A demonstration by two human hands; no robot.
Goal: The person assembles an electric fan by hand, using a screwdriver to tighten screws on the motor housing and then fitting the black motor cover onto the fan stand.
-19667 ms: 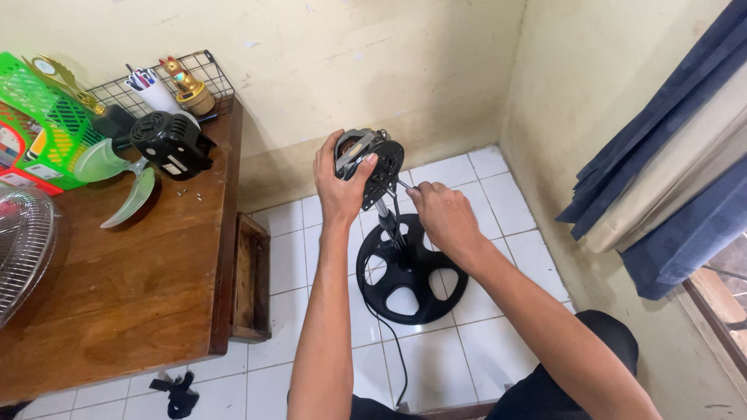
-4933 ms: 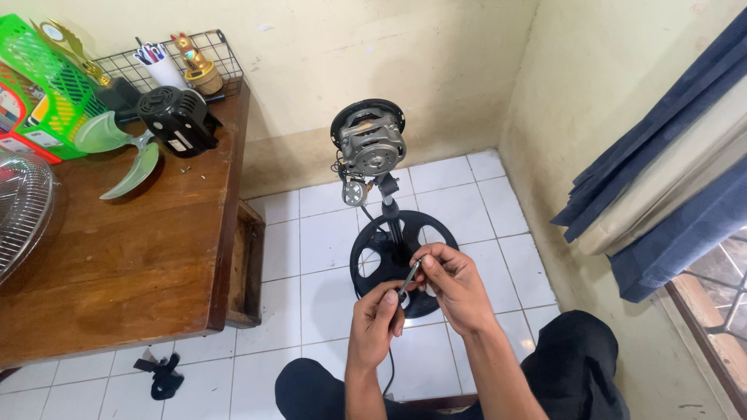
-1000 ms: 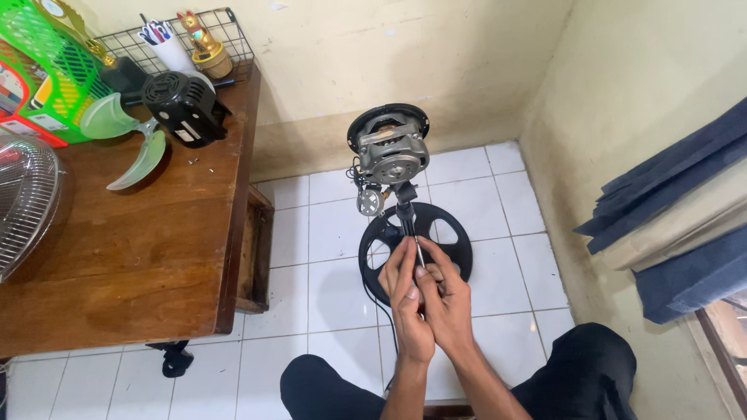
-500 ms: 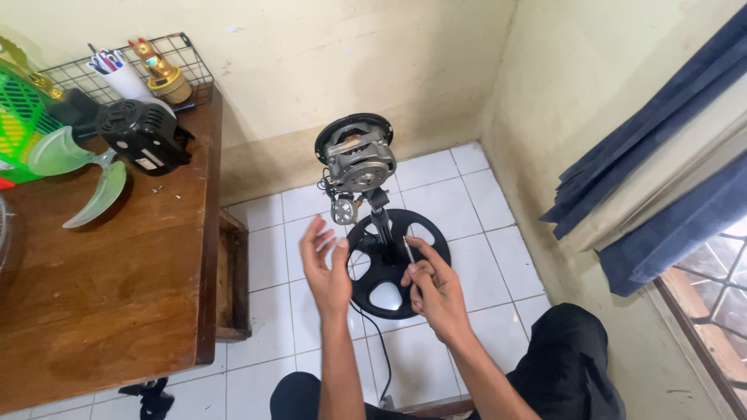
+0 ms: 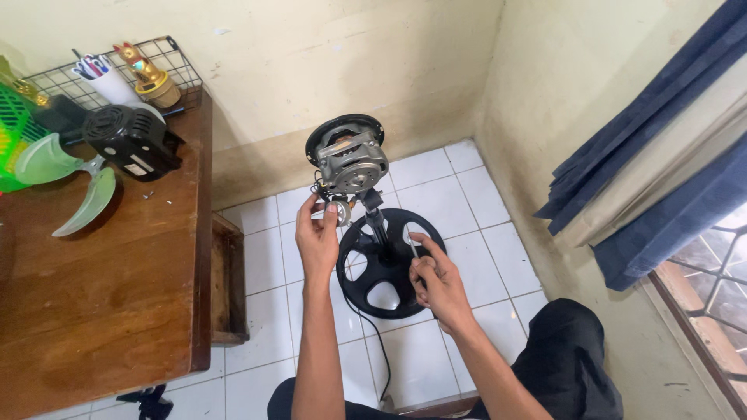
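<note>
Left hand (image 5: 317,233) reaches up to the small round metal part (image 5: 340,213) hanging just under the bare fan motor (image 5: 352,159), thumb and fingertips pinched on it. Right hand (image 5: 437,280), at about four o'clock from the left, is clenched around a thin screwdriver (image 5: 411,246) whose shaft points up toward eleven o'clock, beside the black pole (image 5: 377,225). The motor sits atop that pole, which rises from the black round base (image 5: 387,260) on the white tiled floor (image 5: 467,202). At nine o'clock stands a wooden table (image 5: 101,288) carrying a black motor cover (image 5: 128,138) and a green fan blade (image 5: 58,175).
</note>
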